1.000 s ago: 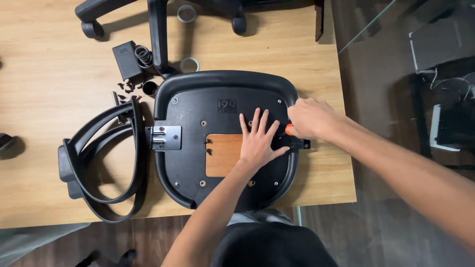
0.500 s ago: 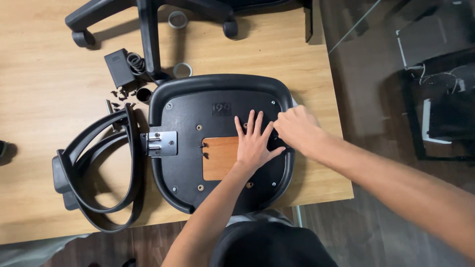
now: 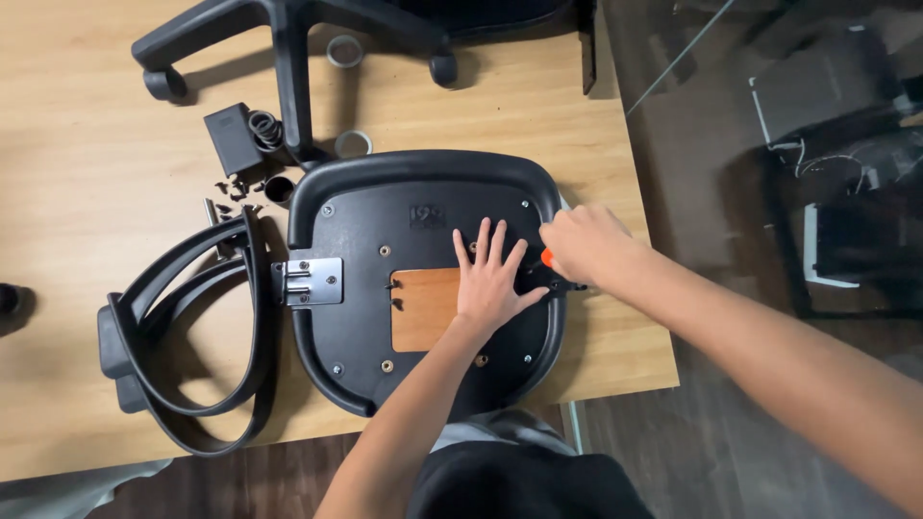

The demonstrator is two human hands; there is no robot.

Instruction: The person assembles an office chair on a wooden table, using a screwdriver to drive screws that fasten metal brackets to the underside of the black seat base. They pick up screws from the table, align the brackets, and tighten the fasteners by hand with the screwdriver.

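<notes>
A black plastic chair seat pan (image 3: 423, 279) lies upside down on the light wooden tabletop (image 3: 96, 173), its underside facing up, near the table's front edge. The left hand (image 3: 490, 281) rests flat on it with fingers spread and released, palm pressing partly over the brown wooden rectangular plate (image 3: 423, 308) set in the middle of the seat. The right hand (image 3: 586, 245) is at the seat's right rim, fingers clenched around a tool with an orange handle (image 3: 546, 258), of which only a small part shows; the black tip end sits just beside the rim. A silver metal bracket (image 3: 310, 282) is fixed at the seat's left edge, where a black curved plastic armrest frame (image 3: 187, 336) lies touching it. Behind the seat stands a black five-legged chair base with casters (image 3: 288, 48), and near it a small black box with coiled springs (image 3: 240, 135), scattered dark screws (image 3: 236, 187) and two grey rings
</notes>
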